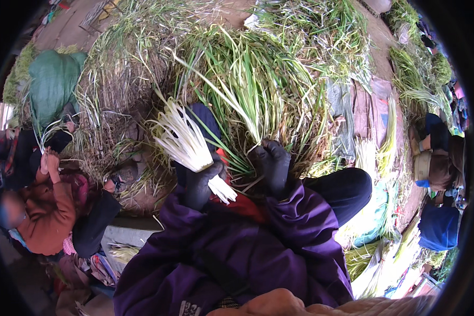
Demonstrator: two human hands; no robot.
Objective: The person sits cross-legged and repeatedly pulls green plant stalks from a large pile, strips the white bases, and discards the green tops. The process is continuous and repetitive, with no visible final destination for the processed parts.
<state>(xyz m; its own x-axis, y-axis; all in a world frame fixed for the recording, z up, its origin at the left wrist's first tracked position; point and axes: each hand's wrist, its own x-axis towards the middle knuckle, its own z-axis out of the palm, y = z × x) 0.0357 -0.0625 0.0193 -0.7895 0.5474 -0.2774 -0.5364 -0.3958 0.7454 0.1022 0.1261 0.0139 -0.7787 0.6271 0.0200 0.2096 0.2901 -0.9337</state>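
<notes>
A dark glove covers my left hand (pixel 200 183), closed around a bundle of pale chive-like stalks (pixel 184 141). The bundle's white strands fan out up and to the left, and its short ends poke out below the fist. My right hand (pixel 275 162), gloved as well, has its fingers pinched at the root end of some green chive-like stalks (pixel 250 113). Those long leaves spread away from me over a big heap of the same green plants (pixel 295 95). Fingertip detail is hard to make out against the dark gloves.
Another person (pixel 47 210) sits at the left, hands raised around some stalks, near a green sack (pixel 55 79). More heaped greens (pixel 126 58) lie beyond. Sacking (pixel 366 102) and pale bundles (pixel 387 142) lie at my right. Further right are more people (pixel 440 158).
</notes>
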